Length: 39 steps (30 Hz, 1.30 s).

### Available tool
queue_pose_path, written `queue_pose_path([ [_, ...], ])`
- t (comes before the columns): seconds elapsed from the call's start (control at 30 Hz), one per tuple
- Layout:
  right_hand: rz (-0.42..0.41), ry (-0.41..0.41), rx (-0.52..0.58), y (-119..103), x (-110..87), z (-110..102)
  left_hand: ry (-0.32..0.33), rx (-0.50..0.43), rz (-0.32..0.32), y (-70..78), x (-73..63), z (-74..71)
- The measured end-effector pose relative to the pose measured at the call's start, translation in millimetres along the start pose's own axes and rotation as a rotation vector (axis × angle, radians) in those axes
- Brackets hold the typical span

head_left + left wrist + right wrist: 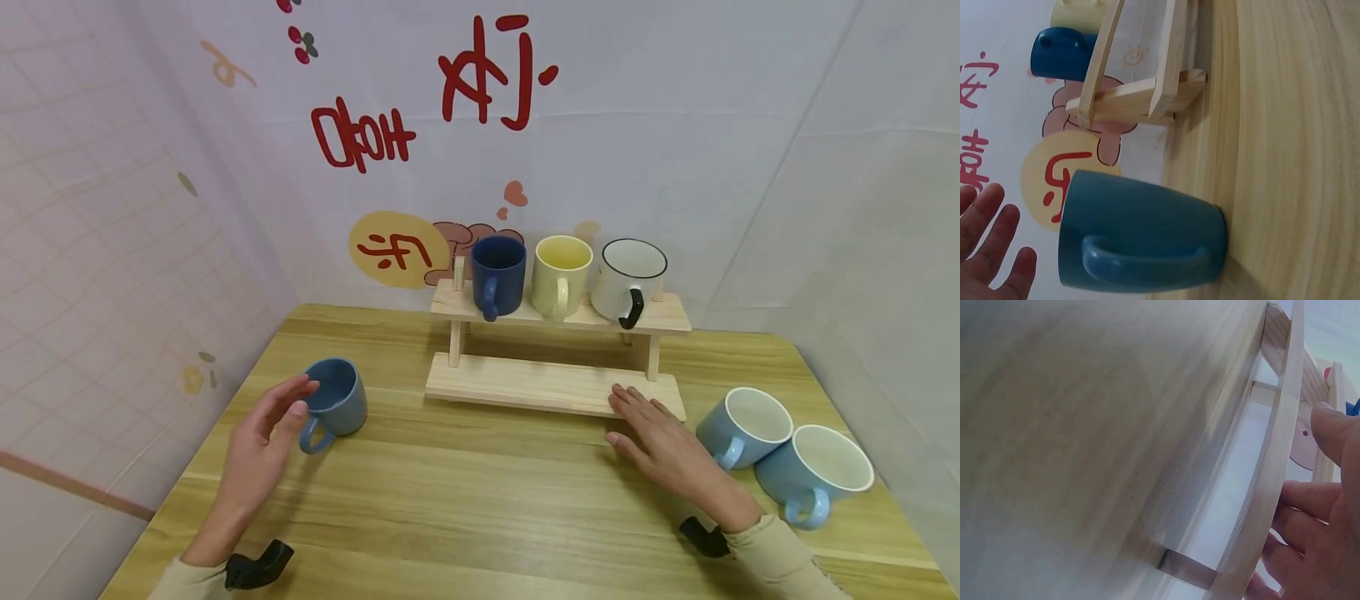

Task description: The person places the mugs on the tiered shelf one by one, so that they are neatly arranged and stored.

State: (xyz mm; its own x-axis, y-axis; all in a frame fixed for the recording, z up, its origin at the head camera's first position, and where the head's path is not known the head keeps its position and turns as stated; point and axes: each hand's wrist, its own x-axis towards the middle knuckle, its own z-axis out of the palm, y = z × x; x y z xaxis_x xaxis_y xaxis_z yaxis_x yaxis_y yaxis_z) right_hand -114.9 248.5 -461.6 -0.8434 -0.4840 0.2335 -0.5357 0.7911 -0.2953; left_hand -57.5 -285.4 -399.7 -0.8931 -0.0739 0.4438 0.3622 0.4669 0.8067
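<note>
My left hand hovers by a blue mug at the table's left, fingers loosely bent. In the left wrist view the fingers lie above the mug's rim, a gap between them and the mug. My right hand reaches over the right end of the lower board of a two-tier wooden rack, fingers extended and holding nothing. In the right wrist view its fingertips are close to or on the rack's board; firm contact is hard to tell.
Along the rack's top board stand a dark blue mug, a pale yellow mug and a white mug with a black handle. Two light blue mugs stand at the right, by my right forearm. A printed cloth hangs behind the table.
</note>
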Motion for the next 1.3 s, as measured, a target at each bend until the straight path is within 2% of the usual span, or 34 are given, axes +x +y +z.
queue_pose_path([
  [0.2,0.000,0.002,-0.002,-1,-0.4,-1,0.029,-0.020,-0.034,-7.6,-4.8,-7.7],
  [0.6,0.005,0.003,0.001,1,0.4,0,0.051,0.021,-0.135,-27.4,-16.3,-17.1],
  [0.77,0.009,0.007,-0.002,2,-1.1,1,-0.030,-0.026,-0.233,-38.4,-23.0,-17.6],
  [1.0,0.010,0.012,-0.013,3,-2.0,1,-0.148,-0.072,-0.352,-52.2,-24.9,-14.5],
  [1.13,0.015,0.006,-0.002,2,-2.4,2,-0.202,-0.064,-0.359,-56.2,-24.1,-14.2],
  [1.3,0.016,0.004,0.002,2,-2.2,1,-0.223,-0.041,-0.332,-59.9,-22.7,-13.3],
])
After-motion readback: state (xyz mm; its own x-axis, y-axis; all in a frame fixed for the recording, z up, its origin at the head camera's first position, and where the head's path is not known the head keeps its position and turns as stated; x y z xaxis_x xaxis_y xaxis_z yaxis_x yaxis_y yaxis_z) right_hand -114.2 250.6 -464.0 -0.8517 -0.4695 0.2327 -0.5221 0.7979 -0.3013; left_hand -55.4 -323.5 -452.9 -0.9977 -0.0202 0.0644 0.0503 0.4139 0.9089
